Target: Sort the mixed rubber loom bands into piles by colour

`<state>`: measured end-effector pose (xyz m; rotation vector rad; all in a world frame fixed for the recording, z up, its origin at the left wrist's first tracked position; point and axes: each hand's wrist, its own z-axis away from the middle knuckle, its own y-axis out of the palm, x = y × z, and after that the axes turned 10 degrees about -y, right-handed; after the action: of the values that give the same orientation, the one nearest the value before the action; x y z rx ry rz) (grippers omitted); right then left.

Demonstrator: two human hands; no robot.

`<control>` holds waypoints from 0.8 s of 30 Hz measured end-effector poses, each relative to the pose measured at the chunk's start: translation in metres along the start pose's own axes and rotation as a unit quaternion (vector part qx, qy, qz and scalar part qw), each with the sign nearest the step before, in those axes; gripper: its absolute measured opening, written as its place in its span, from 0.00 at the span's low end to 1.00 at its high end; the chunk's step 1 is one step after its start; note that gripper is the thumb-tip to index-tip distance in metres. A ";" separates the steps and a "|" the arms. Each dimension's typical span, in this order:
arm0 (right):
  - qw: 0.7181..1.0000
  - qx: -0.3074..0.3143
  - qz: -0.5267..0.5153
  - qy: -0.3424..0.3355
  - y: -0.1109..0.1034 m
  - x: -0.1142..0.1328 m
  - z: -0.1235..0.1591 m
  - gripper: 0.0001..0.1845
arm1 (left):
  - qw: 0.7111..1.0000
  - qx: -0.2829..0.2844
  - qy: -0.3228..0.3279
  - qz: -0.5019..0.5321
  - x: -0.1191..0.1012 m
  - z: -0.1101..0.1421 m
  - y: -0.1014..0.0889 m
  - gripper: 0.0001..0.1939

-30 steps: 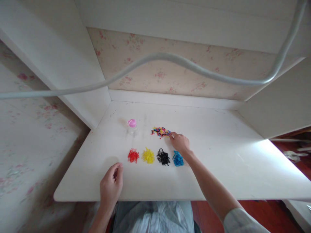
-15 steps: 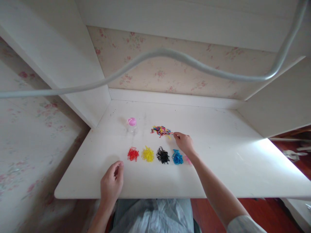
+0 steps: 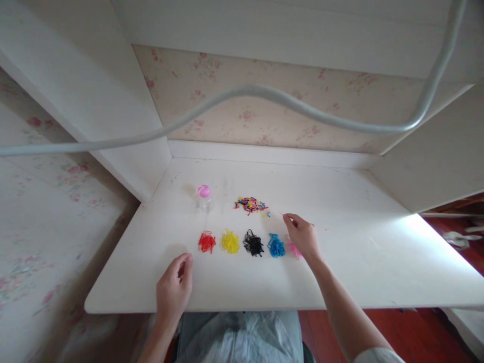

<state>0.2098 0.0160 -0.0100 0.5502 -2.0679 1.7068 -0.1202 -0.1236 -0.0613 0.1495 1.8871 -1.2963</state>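
My right hand [image 3: 303, 236] is closed in a pinch, with a thin, pale pink rubber band [image 3: 282, 215] just showing at its fingertips. It hovers right of a mixed pile of coloured rubber bands [image 3: 250, 204] and above a pink pile [image 3: 295, 250], which the hand partly covers. In a row nearer me lie a red pile [image 3: 206, 242], a yellow pile [image 3: 230, 241], a black pile [image 3: 253, 243] and a blue pile [image 3: 276, 245]. My left hand [image 3: 174, 285] rests by the front edge, left of the red pile, fingers curled with nothing visible in them.
A small clear container with a pink top [image 3: 204, 196] stands left of the mixed pile. White panels border the white desk [image 3: 359, 262] at both sides and the back. A pale cable [image 3: 249, 91] crosses the upper view.
My right hand has drawn back from the mixed pile, moving right and slightly toward me with the band pinched. A blue band now shows beside the pile. My left hand stays put.
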 end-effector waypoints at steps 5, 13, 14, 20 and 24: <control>0.996 -0.043 -0.021 0.075 -0.017 -0.029 0.052 0.28 | 1.000 -0.002 0.011 -0.004 -0.002 0.000 -0.001 0.14; 0.992 -0.038 -0.004 0.117 -0.009 -0.052 0.090 0.31 | 1.000 0.009 0.017 -0.018 -0.002 -0.002 0.001 0.15; 0.993 -0.042 0.001 0.113 -0.008 -0.052 0.090 0.31 | 1.000 0.006 0.022 -0.015 -0.004 -0.001 0.000 0.15; 0.991 -0.055 -0.015 0.122 -0.010 -0.052 0.091 0.28 | 0.990 0.094 0.099 0.022 -0.062 0.000 -0.012 0.12; 0.988 -0.064 -0.036 0.137 -0.012 -0.052 0.090 0.27 | 0.967 0.198 0.160 -0.006 -0.118 -0.014 0.005 0.14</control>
<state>0.2551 -0.0720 -0.0441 0.3257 -1.9209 1.5028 -0.0479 -0.0703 0.0165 0.5864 1.8642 -1.7302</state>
